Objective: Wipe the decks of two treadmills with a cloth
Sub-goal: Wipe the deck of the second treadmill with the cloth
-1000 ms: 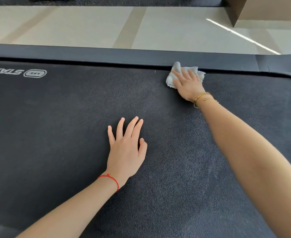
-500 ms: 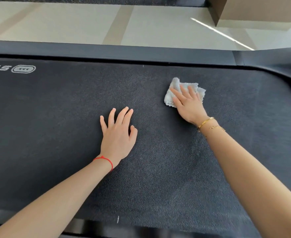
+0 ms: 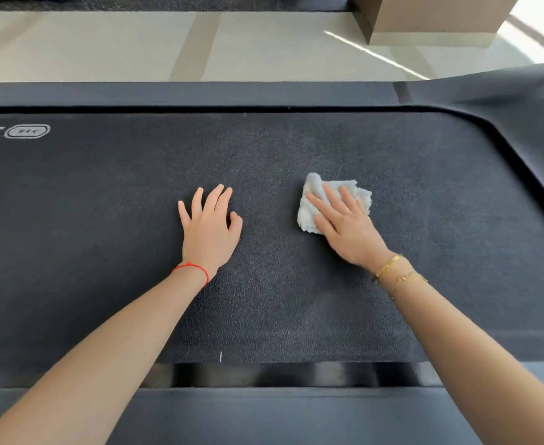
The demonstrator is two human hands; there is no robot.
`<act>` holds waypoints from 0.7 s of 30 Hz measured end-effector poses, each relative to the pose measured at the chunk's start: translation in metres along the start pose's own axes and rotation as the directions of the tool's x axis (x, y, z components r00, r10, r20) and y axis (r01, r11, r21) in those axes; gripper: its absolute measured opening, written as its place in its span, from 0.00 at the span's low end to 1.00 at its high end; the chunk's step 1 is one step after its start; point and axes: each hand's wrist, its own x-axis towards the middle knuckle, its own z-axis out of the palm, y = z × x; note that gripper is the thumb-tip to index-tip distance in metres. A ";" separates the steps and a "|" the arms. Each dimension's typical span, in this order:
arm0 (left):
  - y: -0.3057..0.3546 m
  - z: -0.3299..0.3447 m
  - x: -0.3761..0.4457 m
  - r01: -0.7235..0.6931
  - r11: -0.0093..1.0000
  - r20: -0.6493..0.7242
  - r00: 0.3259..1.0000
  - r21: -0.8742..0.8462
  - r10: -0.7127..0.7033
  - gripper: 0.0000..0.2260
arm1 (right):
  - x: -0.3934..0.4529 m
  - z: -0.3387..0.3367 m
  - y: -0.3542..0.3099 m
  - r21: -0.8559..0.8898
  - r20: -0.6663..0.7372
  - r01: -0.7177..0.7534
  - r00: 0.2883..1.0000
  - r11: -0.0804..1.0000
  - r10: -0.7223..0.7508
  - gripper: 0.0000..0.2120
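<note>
A dark textured treadmill deck (image 3: 110, 226) fills most of the view, running left to right. A crumpled white cloth (image 3: 310, 203) lies on the belt right of centre. My right hand (image 3: 347, 224) presses flat on the cloth with straight, spread fingers, covering its near right part. My left hand (image 3: 208, 226) rests flat on the bare belt to the left of the cloth, fingers straight, holding nothing.
Smooth dark side rails run along the far edge (image 3: 183, 93) and the near edge (image 3: 280, 412) of the belt. The deck's moulded end curves at the right (image 3: 534, 130). Beyond lie pale floor tiles (image 3: 135, 43) and a brown box-like base (image 3: 431, 17).
My right hand has dragged the cloth from the far rail toward me, to the middle of the belt. My left hand has stayed flat on the belt.
</note>
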 end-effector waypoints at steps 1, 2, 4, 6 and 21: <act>0.000 0.000 -0.001 0.000 1.000 -0.010 1.000 -0.005 0.000 0.23 | -0.004 0.003 -0.007 -0.014 -0.003 -0.011 1.000 1.000 0.011 0.23; 0.000 0.000 -0.001 0.001 1.000 -0.019 1.000 -0.012 -0.001 0.22 | -0.012 0.007 -0.015 -0.034 -0.004 0.018 1.000 0.999 -0.018 0.23; 0.001 0.000 -0.003 0.000 1.000 -0.037 0.999 -0.019 -0.001 0.22 | -0.042 0.015 -0.034 -0.062 0.011 0.156 0.988 0.986 -0.156 0.23; 0.001 0.000 -0.004 -0.003 1.000 -0.051 0.999 -0.019 0.002 0.21 | -0.080 0.022 -0.051 -0.064 0.054 0.277 0.960 0.959 -0.274 0.23; -0.001 0.001 -0.023 -0.040 0.999 -0.004 0.999 -0.030 0.040 0.23 | -0.080 0.015 -0.022 -0.065 -0.014 -0.026 1.000 0.998 0.025 0.23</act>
